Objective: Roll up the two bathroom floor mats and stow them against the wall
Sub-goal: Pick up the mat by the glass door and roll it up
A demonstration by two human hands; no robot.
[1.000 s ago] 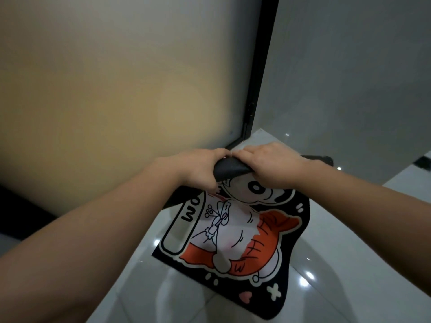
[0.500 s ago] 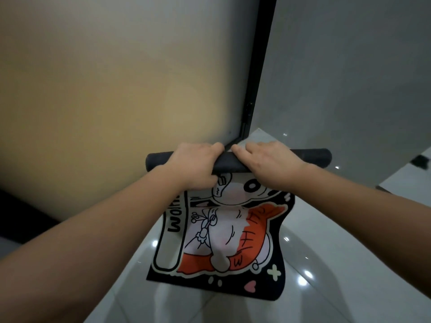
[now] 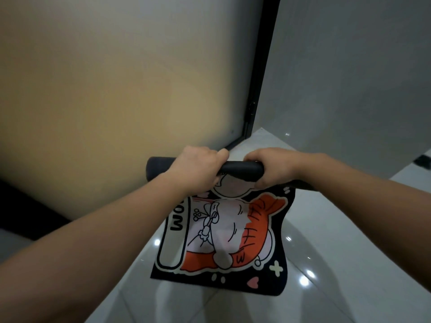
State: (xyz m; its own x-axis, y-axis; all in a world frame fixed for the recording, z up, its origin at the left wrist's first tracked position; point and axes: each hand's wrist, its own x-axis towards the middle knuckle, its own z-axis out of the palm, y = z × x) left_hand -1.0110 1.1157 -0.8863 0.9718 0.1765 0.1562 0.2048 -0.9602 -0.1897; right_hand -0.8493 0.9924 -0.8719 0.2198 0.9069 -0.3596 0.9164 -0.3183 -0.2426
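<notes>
mat: you're holding the cartoon mat (image 3: 224,231) up off the glossy floor tiles (image 3: 326,264), so the loose printed part is hanging down toward you and gravity is keeping it flat while you're rolling.
roll: the rolled part (image 3: 240,170) is running left to right across the top, dark backing facing out, only the first bit wound so far by the look of it.
left hand (image 3: 198,169): you're wrapping it closed around the roll near its left end, pinning the turns.
right hand (image 3: 270,166): also clamped shut on the roll, further right, so the tube is staying even.
where: just in front of the frosted panel (image 3: 116,101) and its dark frame (image 3: 261,73), grey wall (image 3: 349,78) off to the far right.
second mat: not seeing it anywhere.
</notes>
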